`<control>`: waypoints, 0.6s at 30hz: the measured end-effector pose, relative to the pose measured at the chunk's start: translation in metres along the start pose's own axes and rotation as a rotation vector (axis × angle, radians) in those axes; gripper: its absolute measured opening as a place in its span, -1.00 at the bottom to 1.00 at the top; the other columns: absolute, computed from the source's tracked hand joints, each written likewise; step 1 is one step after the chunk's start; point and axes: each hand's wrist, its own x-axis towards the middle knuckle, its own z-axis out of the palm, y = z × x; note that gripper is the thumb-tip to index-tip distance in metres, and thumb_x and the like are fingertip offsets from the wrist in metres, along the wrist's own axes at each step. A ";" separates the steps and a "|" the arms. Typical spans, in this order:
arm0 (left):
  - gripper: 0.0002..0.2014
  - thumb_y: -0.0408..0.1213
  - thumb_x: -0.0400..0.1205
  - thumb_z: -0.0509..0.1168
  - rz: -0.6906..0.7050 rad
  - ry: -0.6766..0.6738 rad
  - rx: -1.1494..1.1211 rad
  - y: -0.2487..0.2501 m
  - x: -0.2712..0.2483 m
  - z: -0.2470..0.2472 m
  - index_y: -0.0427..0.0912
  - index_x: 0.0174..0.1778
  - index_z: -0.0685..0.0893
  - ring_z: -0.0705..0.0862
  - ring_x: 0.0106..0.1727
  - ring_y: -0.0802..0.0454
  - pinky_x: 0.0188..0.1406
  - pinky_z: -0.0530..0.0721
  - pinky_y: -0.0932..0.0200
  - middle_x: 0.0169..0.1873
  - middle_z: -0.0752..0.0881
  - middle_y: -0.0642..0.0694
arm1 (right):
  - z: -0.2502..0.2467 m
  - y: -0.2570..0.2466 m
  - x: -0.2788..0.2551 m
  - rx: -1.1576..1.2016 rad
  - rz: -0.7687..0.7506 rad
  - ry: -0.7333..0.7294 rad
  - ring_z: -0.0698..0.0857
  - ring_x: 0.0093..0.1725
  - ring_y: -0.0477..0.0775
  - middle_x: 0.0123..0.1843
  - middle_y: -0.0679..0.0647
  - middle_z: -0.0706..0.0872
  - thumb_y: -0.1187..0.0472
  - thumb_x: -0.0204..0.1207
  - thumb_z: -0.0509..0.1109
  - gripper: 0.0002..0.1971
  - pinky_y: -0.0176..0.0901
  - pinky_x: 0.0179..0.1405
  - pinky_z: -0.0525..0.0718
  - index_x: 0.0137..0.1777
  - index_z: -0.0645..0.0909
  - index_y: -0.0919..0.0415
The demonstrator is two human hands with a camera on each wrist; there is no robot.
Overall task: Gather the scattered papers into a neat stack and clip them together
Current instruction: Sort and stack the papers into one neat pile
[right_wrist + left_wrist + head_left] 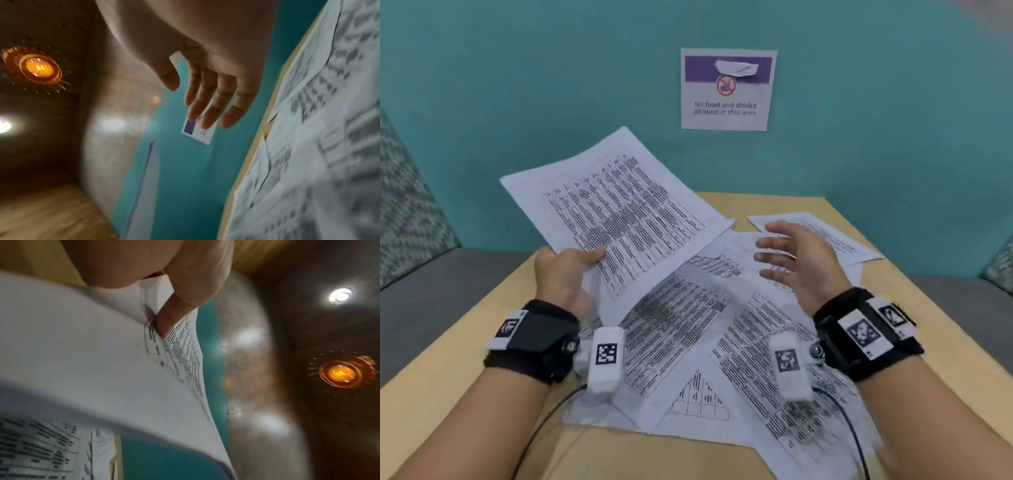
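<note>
Several printed sheets (681, 318) lie scattered and overlapping on the light wooden table (448, 421). My left hand (565, 270) pinches a few sheets (619, 205) by their near corner and holds them raised and tilted above the table's left side. In the left wrist view the thumb (166, 321) presses on the held sheets (92, 369). My right hand (791, 257) hovers above the papers at the right with fingers straight and spread, holding nothing. The right wrist view shows the same open right hand (207, 104) beside the scattered sheets (308, 146). No clip is in view.
A teal wall (517, 85) stands right behind the table, with a "No food and drinks" sign (727, 89). Grey upholstered seating (431, 298) flanks the table on both sides. One sheet (825, 236) lies near the far right corner. Cables (541, 428) trail from my wrists.
</note>
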 end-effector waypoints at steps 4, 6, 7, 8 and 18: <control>-0.51 -0.75 0.58 0.37 -0.068 -0.024 -0.005 -0.007 0.005 -0.003 -0.19 0.33 0.58 0.66 0.26 -0.22 0.55 0.45 -0.28 0.18 0.69 -0.09 | -0.019 -0.004 0.019 -0.503 0.109 -0.049 0.75 -0.15 0.12 0.04 0.21 0.80 0.14 0.60 0.41 -0.81 -0.06 -0.21 0.67 0.11 0.69 0.22; -0.54 -0.73 0.56 0.39 -0.103 -0.020 0.023 -0.014 0.005 -0.004 -0.26 0.33 0.65 0.65 0.31 -0.25 0.53 0.50 -0.37 0.20 0.71 -0.11 | -0.031 -0.005 0.026 -0.822 0.148 -0.020 0.74 -0.13 0.14 0.03 0.20 0.78 0.18 0.62 0.41 -0.81 -0.03 -0.22 0.71 0.11 0.67 0.28; -0.51 -0.72 0.56 0.41 -0.120 -0.012 0.036 -0.018 0.006 -0.005 -0.32 0.40 0.66 0.66 0.36 -0.29 0.50 0.56 -0.35 0.24 0.72 -0.15 | -0.037 -0.004 0.028 -0.989 0.177 -0.002 0.76 -0.11 0.16 0.04 0.21 0.79 0.18 0.62 0.42 -0.79 0.01 -0.18 0.73 0.12 0.66 0.33; -0.50 -0.71 0.55 0.42 -0.129 -0.013 0.052 -0.021 0.006 -0.005 -0.37 0.43 0.66 0.67 0.36 -0.32 0.43 0.61 -0.27 0.26 0.74 -0.19 | -0.042 -0.004 0.028 -1.152 0.214 0.008 0.79 -0.08 0.19 0.05 0.23 0.80 0.17 0.61 0.43 -0.75 0.00 -0.16 0.76 0.12 0.67 0.36; -0.33 -0.72 0.63 0.36 -0.143 -0.049 0.080 -0.031 0.003 -0.004 -0.32 0.68 0.41 0.49 0.34 -0.14 0.41 0.45 -0.06 0.27 0.53 -0.08 | -0.031 0.026 0.011 -1.717 0.375 -0.051 0.66 -0.27 -0.01 -0.19 0.04 0.70 -0.08 0.68 0.23 -0.62 -0.22 -0.30 0.48 0.07 0.73 0.19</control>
